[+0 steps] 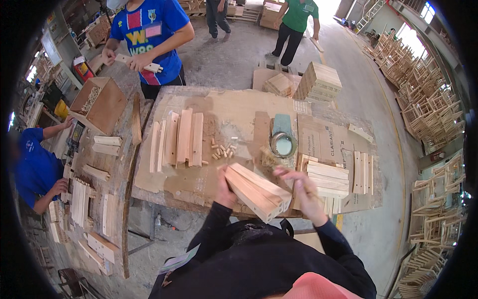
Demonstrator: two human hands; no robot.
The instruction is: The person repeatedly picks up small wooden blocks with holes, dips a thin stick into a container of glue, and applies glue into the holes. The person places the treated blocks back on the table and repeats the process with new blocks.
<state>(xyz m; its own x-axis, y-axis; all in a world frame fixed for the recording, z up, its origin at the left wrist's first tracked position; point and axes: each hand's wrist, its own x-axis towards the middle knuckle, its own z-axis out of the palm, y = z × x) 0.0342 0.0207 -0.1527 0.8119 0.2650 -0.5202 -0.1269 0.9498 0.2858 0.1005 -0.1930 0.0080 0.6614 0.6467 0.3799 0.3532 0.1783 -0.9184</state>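
Observation:
My left hand is closed round a bundle of pale wooden bars, tilted above the near table edge. Holes show in the bars' near ends. To the right of the bundle, my right hand is blurred, its fingers curled together; a smeared tan shape lies by its fingertips, too unclear to name. Just beyond stands a round pot with pale liquid inside, beside a blue-green flat piece. Small wooden dowels lie loose on the cardboard beyond the bundle.
Wooden bars lie left of the dowels; a stack of bars sits right. Another bench adjoins on the left with a wooden box. A person in blue holds a bar across the table; another works at left.

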